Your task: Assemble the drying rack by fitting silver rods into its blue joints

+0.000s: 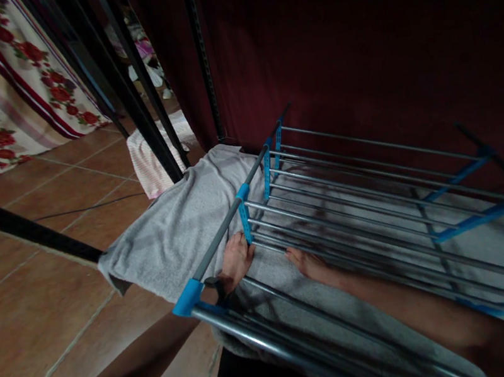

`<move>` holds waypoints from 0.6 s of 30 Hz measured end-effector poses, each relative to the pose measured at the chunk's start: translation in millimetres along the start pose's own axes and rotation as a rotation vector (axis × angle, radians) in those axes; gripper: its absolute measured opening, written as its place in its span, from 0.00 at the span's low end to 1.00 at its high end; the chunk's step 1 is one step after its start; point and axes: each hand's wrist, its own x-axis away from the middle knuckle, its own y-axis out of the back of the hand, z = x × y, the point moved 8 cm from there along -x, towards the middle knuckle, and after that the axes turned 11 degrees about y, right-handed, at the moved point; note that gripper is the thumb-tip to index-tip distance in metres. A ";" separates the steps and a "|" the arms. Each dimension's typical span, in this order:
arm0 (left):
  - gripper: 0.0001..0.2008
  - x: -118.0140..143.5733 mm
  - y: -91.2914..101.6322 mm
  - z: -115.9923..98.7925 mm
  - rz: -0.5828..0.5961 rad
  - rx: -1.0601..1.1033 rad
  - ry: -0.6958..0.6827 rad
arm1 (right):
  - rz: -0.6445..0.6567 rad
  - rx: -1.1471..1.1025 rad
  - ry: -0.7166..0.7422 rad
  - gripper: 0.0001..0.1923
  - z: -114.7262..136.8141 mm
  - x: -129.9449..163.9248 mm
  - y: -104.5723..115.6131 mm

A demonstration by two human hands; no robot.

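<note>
A rack of metal rods [332,214] with blue plastic connectors lies over a grey towel [181,225]. My left hand [237,258], a dark watch on its wrist, reaches under the grey side tube [224,225]. Its curled fingers close at the lower end of a blue slotted bracket [245,221], where a rod meets it; the exact grip is partly hidden. Further right, my right hand [309,262] pinches that same low rod from the near side. A blue corner joint [187,297] sits at the near end of the side tube, close to my left wrist.
Black metal posts [130,86] rise at the left, and a dark red cloth [333,67] hangs behind the rack. Brown floor tiles [35,299] lie to the left, crossed by a dark cable [92,207]. A flowered curtain [18,72] hangs beyond, near a striped cloth [153,166].
</note>
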 end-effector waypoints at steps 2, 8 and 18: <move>0.08 -0.2 0.4 0.4 -0.015 0.002 -0.006 | 0.017 0.017 -0.002 0.15 -1.0 -0.3 -1.3; 0.08 -0.6 2.1 -2.1 0.002 0.027 -0.006 | 0.045 0.053 -0.007 0.16 -2.4 -1.6 -1.8; 0.11 -4.1 -3.3 5.5 0.030 -0.033 0.042 | 0.052 0.028 -0.021 0.17 7.5 0.1 3.9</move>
